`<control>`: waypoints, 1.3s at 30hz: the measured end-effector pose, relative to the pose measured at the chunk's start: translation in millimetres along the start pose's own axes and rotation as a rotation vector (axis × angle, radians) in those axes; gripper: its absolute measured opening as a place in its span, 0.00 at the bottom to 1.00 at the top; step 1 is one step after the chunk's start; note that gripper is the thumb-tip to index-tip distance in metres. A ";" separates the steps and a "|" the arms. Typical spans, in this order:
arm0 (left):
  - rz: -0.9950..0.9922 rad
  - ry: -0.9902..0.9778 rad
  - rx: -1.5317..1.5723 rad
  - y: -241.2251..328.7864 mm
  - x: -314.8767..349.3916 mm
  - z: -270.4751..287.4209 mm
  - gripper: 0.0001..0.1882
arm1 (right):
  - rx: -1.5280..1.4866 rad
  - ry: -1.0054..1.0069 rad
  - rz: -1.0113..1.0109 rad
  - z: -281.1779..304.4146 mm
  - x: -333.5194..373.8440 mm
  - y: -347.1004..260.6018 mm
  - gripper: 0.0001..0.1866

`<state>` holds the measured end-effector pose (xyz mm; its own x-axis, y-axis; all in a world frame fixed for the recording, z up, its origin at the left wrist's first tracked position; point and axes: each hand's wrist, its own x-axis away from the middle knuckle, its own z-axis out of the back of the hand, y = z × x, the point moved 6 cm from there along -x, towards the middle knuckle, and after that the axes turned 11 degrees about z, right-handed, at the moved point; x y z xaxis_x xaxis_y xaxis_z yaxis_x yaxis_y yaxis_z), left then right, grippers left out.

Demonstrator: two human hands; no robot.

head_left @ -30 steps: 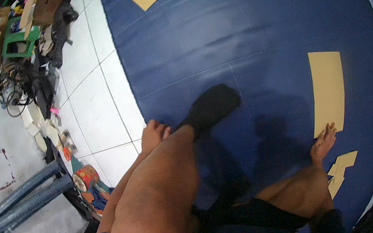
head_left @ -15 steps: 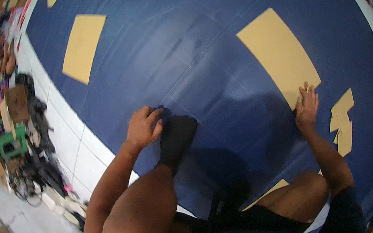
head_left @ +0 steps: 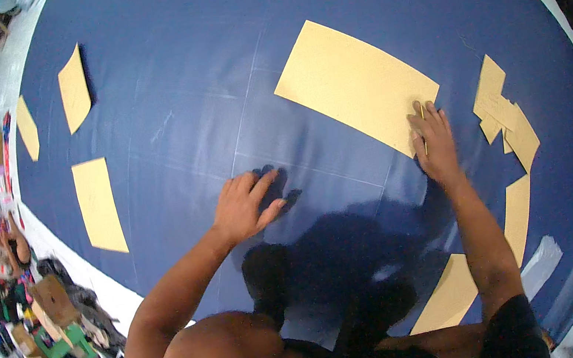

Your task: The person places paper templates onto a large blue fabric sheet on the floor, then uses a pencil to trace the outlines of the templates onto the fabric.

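A large yellow card sheet point(head_left: 354, 82) lies flat on a wide sheet of dark blue material point(head_left: 164, 71). My right hand point(head_left: 437, 144) rests at its near right end, fingers extended over the short edge and slightly apart. A thin pale streak shows between those fingers; I cannot tell what it is. My left hand point(head_left: 242, 205) is over the blue material with its fingers spread, holding nothing. Thin pale lines point(head_left: 305, 157) are marked beside it. Below that hand is my foot in a dark covering point(head_left: 269, 279).
Overlapping smaller yellow pieces point(head_left: 504, 107) lie to the right, with another yellow piece point(head_left: 447, 292) near my leg. At left is a yellow rectangle point(head_left: 101, 208). Beyond the left edge are a white floor strip point(head_left: 105, 290), a green plastic object point(head_left: 67, 352) and heaped boxes.
My view has turned to the right. My left hand has moved forward from beside my foot, its fingers more spread. My right hand stays at the same end of the large card.
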<state>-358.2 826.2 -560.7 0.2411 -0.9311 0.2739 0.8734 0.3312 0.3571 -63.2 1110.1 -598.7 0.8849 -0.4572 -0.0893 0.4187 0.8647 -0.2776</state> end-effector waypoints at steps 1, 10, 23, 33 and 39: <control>-0.039 0.044 0.008 6.2 -19.3 5.2 0.27 | 0.002 0.036 -0.061 -1.3 3.7 -3.6 0.21; -0.325 0.332 0.056 50.6 -181.5 9.5 0.28 | 0.124 0.122 -0.300 -3.3 -3.9 -24.3 0.21; -0.082 0.445 0.090 37.3 -245.0 -4.2 0.35 | 0.097 0.324 -0.446 -10.3 -64.2 35.4 0.27; -0.097 0.482 0.051 29.8 -240.3 -3.6 0.34 | -0.112 0.533 -0.473 -6.4 -50.4 38.9 0.30; -0.083 0.530 -0.005 32.6 -242.2 -4.7 0.34 | -0.054 0.550 -0.477 -6.5 -49.8 38.1 0.33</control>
<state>-386.1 1061.7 -619.6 0.3505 -0.9042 -0.2441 0.9002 0.2534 0.3541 -92.7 1164.5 -611.1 0.3722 -0.8326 -0.4103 0.7099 0.5401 -0.4521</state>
